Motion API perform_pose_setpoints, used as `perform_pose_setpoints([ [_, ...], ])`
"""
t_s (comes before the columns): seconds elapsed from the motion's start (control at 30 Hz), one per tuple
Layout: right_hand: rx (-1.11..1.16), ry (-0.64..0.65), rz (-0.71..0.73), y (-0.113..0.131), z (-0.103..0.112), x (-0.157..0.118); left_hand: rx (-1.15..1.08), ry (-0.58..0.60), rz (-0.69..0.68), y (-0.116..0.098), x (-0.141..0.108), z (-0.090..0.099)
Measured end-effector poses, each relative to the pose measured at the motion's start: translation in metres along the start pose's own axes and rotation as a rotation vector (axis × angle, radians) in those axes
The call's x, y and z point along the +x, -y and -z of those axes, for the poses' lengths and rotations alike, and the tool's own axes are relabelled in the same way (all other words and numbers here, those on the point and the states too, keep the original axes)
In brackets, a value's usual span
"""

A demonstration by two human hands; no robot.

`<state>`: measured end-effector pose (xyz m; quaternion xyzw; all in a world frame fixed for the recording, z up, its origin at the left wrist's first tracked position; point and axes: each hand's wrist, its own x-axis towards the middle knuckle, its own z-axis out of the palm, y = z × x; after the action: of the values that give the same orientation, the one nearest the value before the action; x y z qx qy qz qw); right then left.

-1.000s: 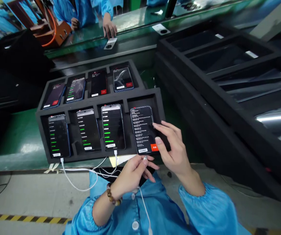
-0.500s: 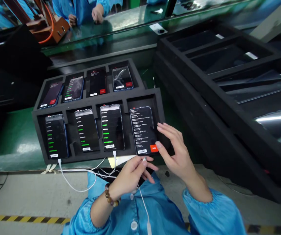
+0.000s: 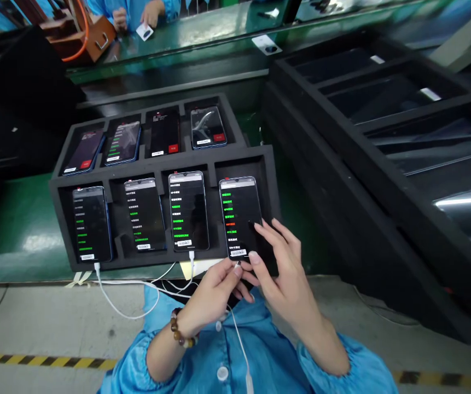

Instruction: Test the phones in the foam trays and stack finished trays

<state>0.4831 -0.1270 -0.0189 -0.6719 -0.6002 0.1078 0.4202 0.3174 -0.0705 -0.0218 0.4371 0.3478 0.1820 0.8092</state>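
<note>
My left hand [image 3: 219, 284] pinches the plug of a white charging cable [image 3: 239, 336] at the bottom edge of the rightmost front phone [image 3: 241, 219]. I cannot tell whether the plug is in the port. That phone's screen shows a list with green, white and one red line. My right hand [image 3: 284, 268] is open, fingers apart, over the phone's lower right side; the thumb is at the screen's lower edge. Left of it, another phone [image 3: 188, 210] has a white plug in its bottom, as does the leftmost front phone [image 3: 91, 224]. All sit in a black foam tray [image 3: 270, 180].
A second phone [image 3: 145, 213] lies between the plugged ones, and several more fill the back row. Stacked black trays [image 3: 317, 158] with phones stand on the right, more black trays [image 3: 22, 109] on the left. Across the bench, a co-worker's hand [image 3: 152, 13] holds a white card.
The right phone's screen went from white text with a red button to a coloured list. My right hand moved left and closer over it. The co-worker's hand now shows a white card.
</note>
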Motion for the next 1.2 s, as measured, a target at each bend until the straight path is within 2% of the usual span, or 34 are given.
perform_pose_setpoints([
  [0.2, -0.045, 0.050, 0.091, -0.017, 0.009, 0.004, -0.013, -0.061, 0.011, -0.004, -0.010, 0.003],
  [0.3, -0.105, 0.049, 0.168, -0.028, 0.011, 0.013, 0.002, -0.013, 0.044, -0.002, -0.009, 0.002],
  [0.43, -0.141, 0.018, 0.201, -0.035, 0.008, 0.032, 0.053, 0.061, 0.082, 0.000, -0.001, 0.002],
  [0.63, -0.128, 0.003, 0.199, -0.038, 0.003, 0.050, -0.006, 0.112, 0.128, -0.003, 0.013, 0.002],
  [0.83, -0.102, -0.007, 0.188, -0.036, 0.004, 0.058, -0.110, 0.132, 0.176, -0.006, 0.014, 0.004],
  [1.07, -0.143, -0.022, 0.248, -0.027, -0.003, 0.106, -0.109, 0.085, 0.158, -0.007, 0.016, 0.003],
  [1.2, -0.172, -0.063, 0.239, -0.029, -0.007, 0.122, -0.080, 0.057, 0.118, -0.005, 0.015, -0.001],
])
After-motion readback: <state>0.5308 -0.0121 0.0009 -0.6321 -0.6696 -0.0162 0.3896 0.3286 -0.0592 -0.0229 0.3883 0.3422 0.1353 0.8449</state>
